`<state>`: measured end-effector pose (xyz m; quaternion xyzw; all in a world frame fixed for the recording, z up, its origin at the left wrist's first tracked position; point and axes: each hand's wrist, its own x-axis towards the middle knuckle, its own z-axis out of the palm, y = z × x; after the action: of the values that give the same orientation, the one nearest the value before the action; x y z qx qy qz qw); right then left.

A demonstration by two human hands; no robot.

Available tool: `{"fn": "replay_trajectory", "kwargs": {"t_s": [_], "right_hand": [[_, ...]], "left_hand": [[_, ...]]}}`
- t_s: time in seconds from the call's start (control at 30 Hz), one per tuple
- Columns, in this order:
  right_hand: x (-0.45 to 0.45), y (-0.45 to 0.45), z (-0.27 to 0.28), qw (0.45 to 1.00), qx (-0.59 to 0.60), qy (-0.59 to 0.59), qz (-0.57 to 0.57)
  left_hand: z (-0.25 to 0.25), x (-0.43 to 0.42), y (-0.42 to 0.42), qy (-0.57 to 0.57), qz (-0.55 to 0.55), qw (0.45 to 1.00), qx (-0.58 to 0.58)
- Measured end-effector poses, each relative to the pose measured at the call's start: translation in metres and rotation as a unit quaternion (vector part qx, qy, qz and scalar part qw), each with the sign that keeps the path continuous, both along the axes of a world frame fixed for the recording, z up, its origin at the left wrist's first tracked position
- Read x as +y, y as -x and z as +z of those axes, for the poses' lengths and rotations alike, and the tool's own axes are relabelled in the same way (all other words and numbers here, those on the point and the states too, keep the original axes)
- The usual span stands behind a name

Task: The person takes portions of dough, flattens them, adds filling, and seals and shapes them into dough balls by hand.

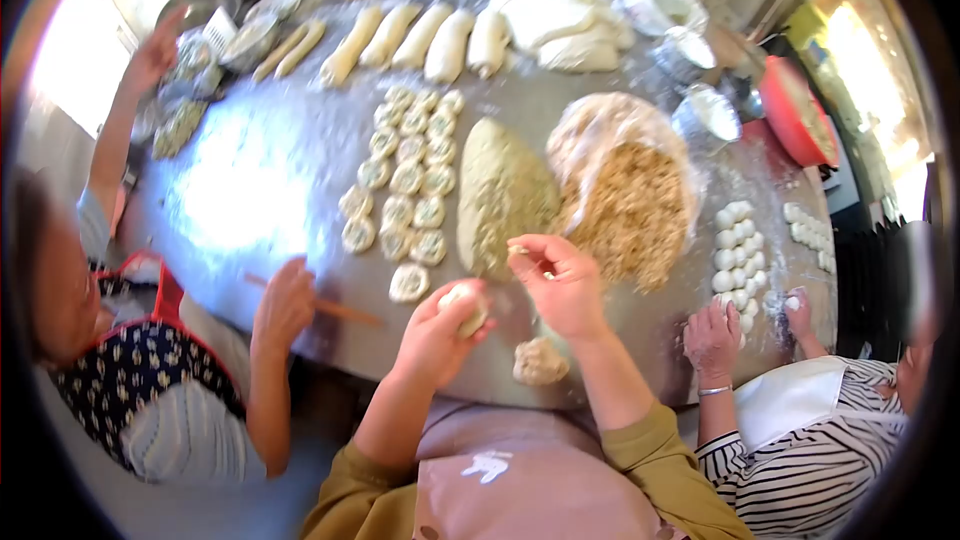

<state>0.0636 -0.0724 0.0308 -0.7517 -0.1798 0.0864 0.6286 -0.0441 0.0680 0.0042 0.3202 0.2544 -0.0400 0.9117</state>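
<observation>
My left hand (440, 332) is curled round a pale piece of dough (466, 312) near the table's front edge. My right hand (562, 285) is raised to its right, with a small pale bit (517, 250) pinched at the fingertips; its exact kind is unclear. Just beyond both hands lies a large greenish mound of dough or paste (503, 190). A brown crumbly filling (632, 210) in clear plastic sits beyond my right hand. Below that hand rests a lumpy beige ball (540, 362). One round dough piece with a swirled top (409, 282) lies beside my left hand.
Rows of swirled dough pieces (408, 178) stand left of the mound. Dough rolls (447, 45) and a white dough slab (560, 20) lie at the back. A person at left holds a rolling pin (345, 312); another at right handles small white balls (738, 255). A red basin (797, 112) stands far right.
</observation>
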Motion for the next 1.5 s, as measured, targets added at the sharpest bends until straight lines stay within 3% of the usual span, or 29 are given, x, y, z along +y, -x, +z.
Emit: {"fn": "replay_trajectory", "kwargs": {"t_s": [0.1, 0.17, 0.23, 0.3, 0.4, 0.53, 0.67, 0.73, 0.77, 0.8, 0.9, 1.0, 1.13, 1.27, 1.37, 1.5], "right_hand": [[0.010, -0.026, -0.005, 0.958, -0.244, 0.125, -0.088], [0.020, -0.040, -0.016, 0.915, -0.344, 0.192, -0.092], [0.028, -0.035, -0.041, 0.875, -0.371, 0.310, -0.024], [0.032, -0.028, -0.044, 0.857, -0.407, 0.310, -0.058], [0.025, -0.030, -0.036, 0.877, -0.371, 0.304, -0.028], [0.007, -0.032, -0.042, 0.953, -0.261, 0.156, 0.009], [-0.026, -0.011, -0.033, 0.964, -0.249, 0.087, -0.019], [-0.055, -0.002, -0.037, 0.952, -0.270, 0.143, -0.035], [-0.070, 0.001, -0.040, 0.948, -0.270, 0.157, -0.054], [-0.087, 0.008, -0.041, 0.958, -0.218, 0.171, -0.069], [-0.131, 0.020, -0.047, 0.958, -0.145, 0.221, -0.111], [-0.151, 0.040, -0.048, 0.968, -0.053, 0.226, -0.097], [-0.151, 0.063, -0.048, 0.963, -0.053, 0.265, 0.024], [-0.150, 0.071, -0.049, 0.965, -0.039, 0.250, 0.063], [-0.153, 0.075, -0.046, 0.968, -0.030, 0.240, 0.065], [-0.157, 0.059, -0.070, 0.965, -0.100, 0.233, -0.061]], "left_hand": [[-0.009, 0.003, 0.003, 0.010, -0.001, 1.000, -0.016], [-0.007, 0.004, 0.005, 0.035, 0.008, 0.999, -0.025], [-0.002, 0.005, 0.003, 0.103, 0.021, 0.994, -0.040], [0.000, 0.007, 0.004, 0.121, 0.020, 0.990, -0.064], [0.001, 0.005, 0.006, 0.067, 0.009, 0.993, -0.095], [0.000, 0.003, 0.007, 0.046, 0.007, 0.996, -0.071], [-0.011, -0.002, 0.006, 0.027, -0.012, 0.997, -0.071], [-0.018, -0.005, 0.003, 0.035, -0.013, 0.992, -0.117], [-0.019, -0.009, 0.003, 0.041, 0.036, 0.996, -0.074], [-0.017, -0.006, 0.002, 0.068, 0.009, 0.988, -0.136], [-0.006, 0.001, -0.005, 0.039, -0.012, 0.993, -0.115], [0.003, -0.007, -0.005, 0.081, -0.016, 0.990, -0.113], [-0.006, -0.021, -0.002, 0.116, -0.039, 0.989, -0.083], [-0.006, -0.040, 0.004, 0.110, -0.095, 0.988, -0.061], [-0.016, -0.054, 0.010, 0.092, -0.115, 0.989, -0.025], [-0.024, -0.073, 0.015, 0.095, -0.139, 0.986, 0.016]]}}
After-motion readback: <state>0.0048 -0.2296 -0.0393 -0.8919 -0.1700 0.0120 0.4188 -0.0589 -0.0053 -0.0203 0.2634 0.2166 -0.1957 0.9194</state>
